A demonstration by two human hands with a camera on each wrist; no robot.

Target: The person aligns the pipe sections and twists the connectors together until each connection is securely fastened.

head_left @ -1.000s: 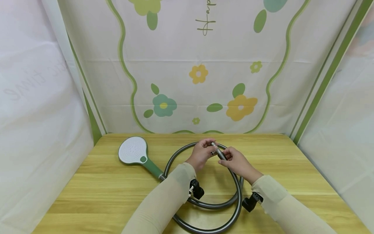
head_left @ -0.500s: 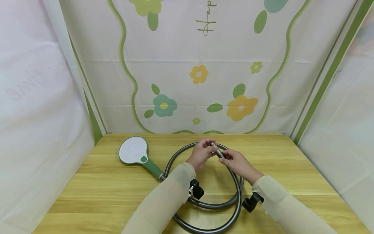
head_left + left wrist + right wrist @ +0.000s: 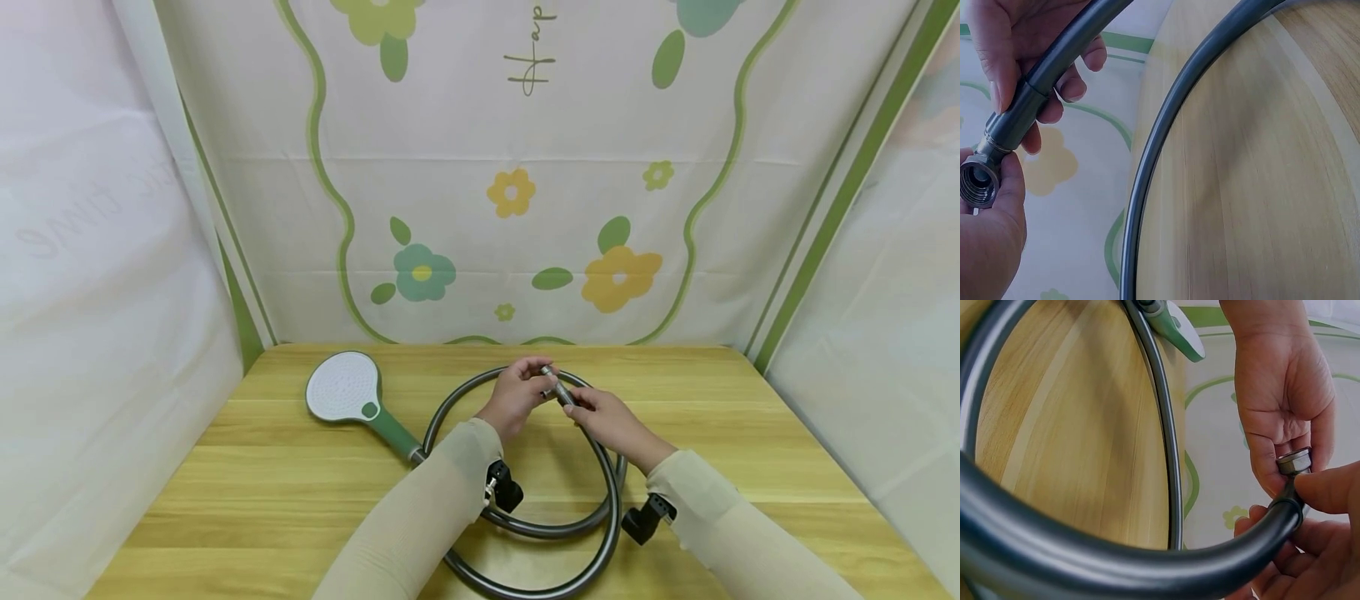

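Observation:
A grey shower hose (image 3: 617, 500) lies looped on the table, its free end raised between both hands. That end carries a metal nut (image 3: 979, 181) with inner threads, also visible as a silver collar nut (image 3: 1295, 461) in the right wrist view. My left hand (image 3: 513, 396) pinches the nut between thumb and fingers. Just behind it, my right hand (image 3: 611, 425) grips the hose's end sleeve (image 3: 1017, 119), thumb on one side and fingers on the other. A green shower head (image 3: 390, 429) with a white face lies at the left, joined to the hose's other end.
The wood-grain table (image 3: 750, 433) ends at a flowered cloth backdrop (image 3: 510, 242). White cloth panels (image 3: 105, 333) stand on both sides. Black wrist cameras (image 3: 504, 487) hang under both forearms, over the hose loops.
The fingers of my right hand have shifted slightly on the sleeve. My left hand stays on the nut, and the hose and shower head lie as before.

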